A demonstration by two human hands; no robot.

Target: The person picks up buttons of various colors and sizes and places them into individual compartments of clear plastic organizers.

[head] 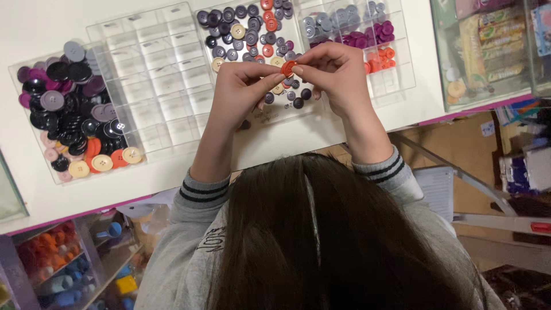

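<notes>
Pinching one red button [287, 68] between the fingers of the left hand [241, 95] and right hand [336, 74]. Sorting seems underway; next likely needs a matching compartment in the clear tray [158, 74] on the counter [46, 23].

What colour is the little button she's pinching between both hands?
Orange-red. The button shows best in the head view, pinched between the left hand and right hand.

Button [288, 68] between both hands' fingertips, above button tray [252, 34]; divided organiser [155, 74] left; another tray [57, 166], seemingly, far left.
</notes>
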